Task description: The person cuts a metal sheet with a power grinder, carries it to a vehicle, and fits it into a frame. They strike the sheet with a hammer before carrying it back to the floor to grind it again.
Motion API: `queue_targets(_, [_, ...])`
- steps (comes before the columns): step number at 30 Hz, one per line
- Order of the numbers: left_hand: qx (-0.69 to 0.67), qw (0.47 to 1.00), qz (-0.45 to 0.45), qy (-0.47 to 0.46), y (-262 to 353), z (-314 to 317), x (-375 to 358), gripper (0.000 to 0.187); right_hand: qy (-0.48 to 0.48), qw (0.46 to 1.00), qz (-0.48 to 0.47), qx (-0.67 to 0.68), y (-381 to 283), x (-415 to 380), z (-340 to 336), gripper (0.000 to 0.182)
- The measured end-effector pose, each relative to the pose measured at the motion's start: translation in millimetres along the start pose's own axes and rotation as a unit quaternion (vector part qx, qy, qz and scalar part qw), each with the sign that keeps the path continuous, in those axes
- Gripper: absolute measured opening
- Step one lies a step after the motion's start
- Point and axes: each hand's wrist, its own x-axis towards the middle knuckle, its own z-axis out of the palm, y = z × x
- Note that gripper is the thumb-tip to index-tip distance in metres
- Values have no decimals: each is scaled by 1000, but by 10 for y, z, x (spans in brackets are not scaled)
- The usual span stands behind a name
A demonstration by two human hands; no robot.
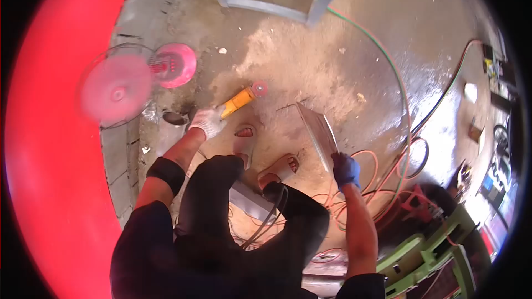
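My left hand (208,122), in a whitish glove, is closed round the rear of a yellow angle grinder (239,103). The grinder's round pink disc points away from me, to the upper right, above the floor. My right hand (346,170), in a blue glove, grips the near end of a flat rectangular metal piece (317,130). That piece slants up and to the left from the hand, with a bright edge along its right side. A gap separates the grinder from the metal piece.
A pink standing fan (117,94) is at the left by a red surface (66,133). A grey metal frame (269,5) stands ahead. Orange and green hoses (396,75) run along the right. Green metal parts (421,252) lie lower right. My sandalled feet are below the grinder.
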Motion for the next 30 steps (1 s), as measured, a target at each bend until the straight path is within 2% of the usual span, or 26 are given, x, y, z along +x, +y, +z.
queue_targets(1, [6,1000,9,-5,-77,199,133,62,3,1000,-7,7,6,109,93,31])
queue_targets(3, [61,997,30,28,-222,493,422,74,26,999,-27,5,28,316,235,35])
queue_targets(4, [54,998,15,-15,-243,576,578,86,17,998,-36,45,67,398,295,35])
queue_targets(5, [55,998,23,13,-314,784,706,90,11,996,-42,84,114,458,375,36])
queue_targets(6, [55,997,37,44,-380,993,825,94,-40,993,-34,102,176,542,433,34])
queue_targets(7, [7,998,48,44,-424,1135,954,99,-43,993,-67,90,31,561,261,34])
queue_targets(8, [-15,991,71,111,-491,1424,1118,101,-12,989,-121,85,147,637,467,36])
queue_targets(9, [-62,986,70,135,-387,1437,1163,103,-57,994,-69,55,141,726,542,37])
queue_targets(10, [-114,984,28,138,-295,1498,1244,103,-105,994,-13,40,-17,681,354,41])
queue_targets(11, [-157,974,1,164,-204,1551,1340,101,-133,991,-19,30,31,766,515,43])
queue_targets(13, [-128,972,-36,193,-290,1806,1570,96,-72,993,-57,76,82,744,635,47])
queue_targets(14, [-83,973,-53,210,-211,1785,1471,84,-52,995,-41,79,164,688,673,47])
queue_targets(15, [-81,972,-34,218,-152,1644,1455,84,-64,992,-43,102,171,681,673,46])
queue_targets(17, [-113,978,-45,167,-108,1469,1330,70,-72,989,-49,123,143,724,723,46])
queue_targets(18, [-126,977,-15,172,-256,1538,1379,67,-80,987,-57,130,153,723,792,46])
queue_targets(20, [-154,971,-18,181,-210,1495,1153,65,-69,986,-67,136,138,794,849,47])
queue_targets(22, [-180,968,-22,175,-157,1346,1081,64,-135,984,-91,71,75,953,870,51])
queue_targets(25, [-229,908,158,314,-23,958,766,65,-118,981,-136,71,83,1049,925,53])
queue_targets(27, [-168,938,150,263,75,357,464,67,-142,977,-150,55,223,1641,1375,50])
queue_targets(28, [-211,906,236,282,167,66,259,66,-165,972,-163,35,267,1848,1632,47])
queue_targets(29, [-239,906,237,257,298,-222,43,66,-182,969,-161,45,224,1915,1792,47])
queue_targets(30, [-304,874,282,254,491,-478,-151,67,-115,987,-99,54,249,2020,1854,47])
